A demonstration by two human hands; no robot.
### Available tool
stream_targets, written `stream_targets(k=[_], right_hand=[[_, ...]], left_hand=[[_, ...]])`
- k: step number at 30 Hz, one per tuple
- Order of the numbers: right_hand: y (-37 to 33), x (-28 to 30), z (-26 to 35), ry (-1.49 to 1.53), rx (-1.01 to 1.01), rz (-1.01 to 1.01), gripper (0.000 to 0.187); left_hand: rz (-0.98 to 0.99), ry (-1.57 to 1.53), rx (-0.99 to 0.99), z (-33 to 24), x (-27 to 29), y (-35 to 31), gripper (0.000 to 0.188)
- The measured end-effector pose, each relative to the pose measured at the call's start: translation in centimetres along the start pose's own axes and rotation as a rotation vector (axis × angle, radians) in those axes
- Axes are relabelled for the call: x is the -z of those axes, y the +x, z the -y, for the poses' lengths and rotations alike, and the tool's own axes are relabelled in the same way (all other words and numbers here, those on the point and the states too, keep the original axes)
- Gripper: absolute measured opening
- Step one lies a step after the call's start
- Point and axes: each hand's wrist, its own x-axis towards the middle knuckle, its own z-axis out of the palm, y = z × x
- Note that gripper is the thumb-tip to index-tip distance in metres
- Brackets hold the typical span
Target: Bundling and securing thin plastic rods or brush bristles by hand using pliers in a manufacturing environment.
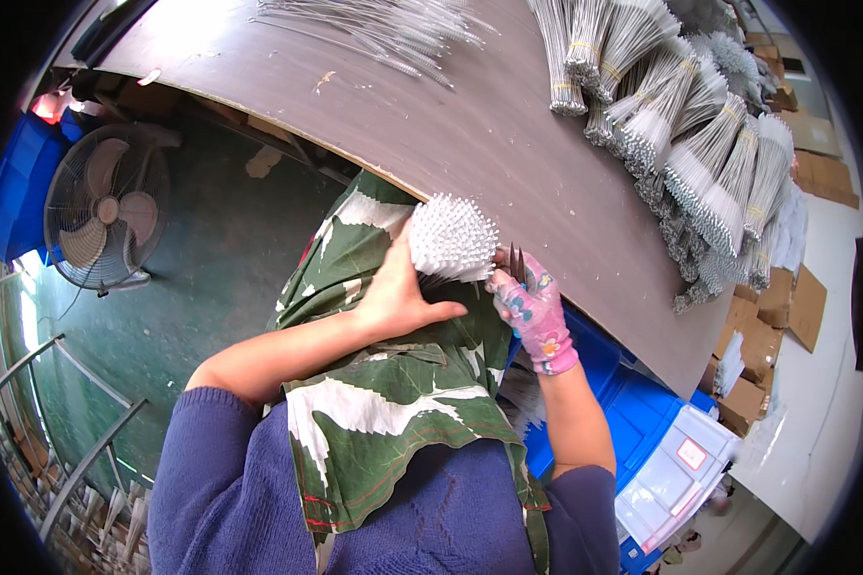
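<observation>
A thick bundle of thin wire brushes (453, 238) with white tips rests over my lap at the table's near edge. My left hand (399, 295) cups it from the left; the thumb sticks out below the bundle, and the other fingers are partly hidden behind it. Just right of the bundle, my right hand (539, 314), in a pink flowered glove, is closed round a pair of scissors (518, 264). Their dark pointed blades stand up slightly apart, with a bit of blue handle below. A green and white apron (384, 407) covers my lap.
Loose wire brushes (384, 29) lie on the brown table (508, 125). Tied brush bundles (710, 172) are heaped at its right. A floor fan (108, 209) stands at left, near a metal rack (86, 460). Blue bins (633, 412) sit by my right arm, with cardboard boxes (753, 335) beyond.
</observation>
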Motion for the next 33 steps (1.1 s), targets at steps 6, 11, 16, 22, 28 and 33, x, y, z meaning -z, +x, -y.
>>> stream_targets(k=[6, 11, 16, 22, 28, 33], right_hand=[[0.9, -2.8, -1.4, -0.056, 0.193, -0.024, 0.041], [0.4, -3.5, -2.2, -0.174, 0.371, -0.075, 0.049], [-0.5, -3.1, -1.1, -0.103, 0.296, -0.008, 0.050], [-1.2, -1.0, -0.4, -0.116, 0.065, -0.018, 0.038], [-1.1, 0.5, 3.0, -0.177, -0.062, 0.007, 0.036], [-1.2, 0.7, 7.3, -0.275, -0.217, 0.133, 0.047]], left_hand=[[-0.084, -0.199, -0.033, 3.2, -2.3, 2.1, 0.063], [0.116, 0.232, -0.122, 5.4, -2.6, 3.6, 0.039], [-0.038, 0.040, -0.177, 6.9, -2.6, 3.6, 0.032], [-0.014, -0.078, -0.122, 5.2, -1.3, 3.8, 0.027], [-0.005, -0.051, -0.034, 5.1, -1.3, 3.4, 0.030], [-0.063, -0.040, -0.044, 4.2, -0.9, 3.5, 0.029]])
